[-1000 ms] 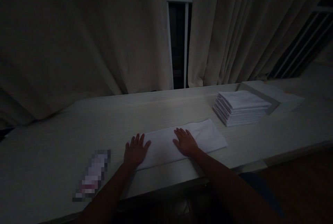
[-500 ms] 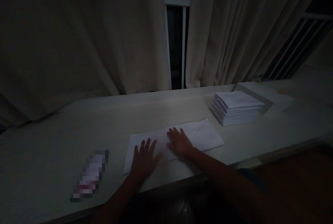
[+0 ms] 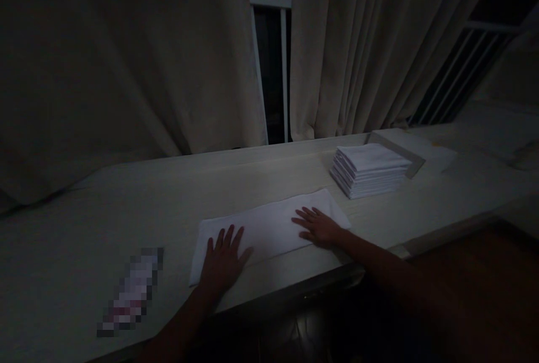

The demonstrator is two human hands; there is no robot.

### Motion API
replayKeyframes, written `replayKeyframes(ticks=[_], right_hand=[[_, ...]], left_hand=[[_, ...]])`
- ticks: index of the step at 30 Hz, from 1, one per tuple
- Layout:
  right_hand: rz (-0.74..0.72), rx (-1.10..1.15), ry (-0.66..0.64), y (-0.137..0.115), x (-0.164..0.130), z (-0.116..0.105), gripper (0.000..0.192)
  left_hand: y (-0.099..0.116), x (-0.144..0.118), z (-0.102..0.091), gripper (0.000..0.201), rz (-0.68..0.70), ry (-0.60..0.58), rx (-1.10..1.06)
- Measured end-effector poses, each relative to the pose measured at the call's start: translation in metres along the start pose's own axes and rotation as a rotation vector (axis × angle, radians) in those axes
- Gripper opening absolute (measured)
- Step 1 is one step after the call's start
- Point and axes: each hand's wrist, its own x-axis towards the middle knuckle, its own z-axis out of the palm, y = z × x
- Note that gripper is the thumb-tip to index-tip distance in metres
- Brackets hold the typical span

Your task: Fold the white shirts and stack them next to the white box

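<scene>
A white cloth [image 3: 269,228], folded into a long strip, lies flat on the pale tabletop [image 3: 236,183] in front of me. My left hand [image 3: 225,259] rests on its left part, palm down with the fingers spread. Toward the cloth's right end, my right hand [image 3: 320,226] presses down flat, its fingers stretched out to the left. Neither hand grips anything. Beyond the right hand stands a neat stack of folded white cloths [image 3: 370,172].
A blurred-out, pixelated item [image 3: 132,290] lies on the tabletop at the left. Behind the stack is a pale box-like object [image 3: 400,144]. Long curtains [image 3: 189,59] hang along the far edge, with white railings [image 3: 269,0] in the gap between them.
My right hand has slid right along the cloth, from near its middle toward its right end. The left hand stays on the left part. The whole view has shifted slightly.
</scene>
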Motion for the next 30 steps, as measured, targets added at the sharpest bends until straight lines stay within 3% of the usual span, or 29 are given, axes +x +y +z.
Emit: replayKeyframes(ticks=[5,10,15,17,20,24,27,30], right_hand=[[0.220,-0.029,0.051,0.049,-0.009,0.006,0.066],[0.295,-0.044,0.121,0.053,-0.008,0.016,0.073],[0.299,-0.054,0.104,0.050,-0.008,0.017,0.073],[0.300,-0.053,0.098,0.050,-0.008,0.017,0.073],[0.303,-0.044,0.089,0.051,-0.008,0.014,0.074],[0.271,-0.030,0.044,0.059,-0.004,0.007,0.076],[0.349,-0.067,0.096,0.069,0.000,0.006,0.078],[0.458,-0.082,0.100,0.075,0.001,0.013,0.084]], left_hand=[[0.002,0.001,-0.002,0.070,0.000,-0.015,0.001],[0.001,0.002,-0.002,0.070,-0.011,-0.049,-0.002],[0.006,0.011,-0.009,0.071,-0.018,-0.093,0.031],[0.027,0.023,-0.017,0.072,0.009,-0.090,0.030],[0.080,0.041,-0.024,0.071,0.130,-0.069,-0.036],[0.147,0.051,-0.016,0.071,0.266,-0.071,-0.145],[0.165,0.047,-0.005,0.072,0.273,-0.032,-0.168],[0.164,0.045,0.000,0.073,0.277,-0.034,-0.174]])
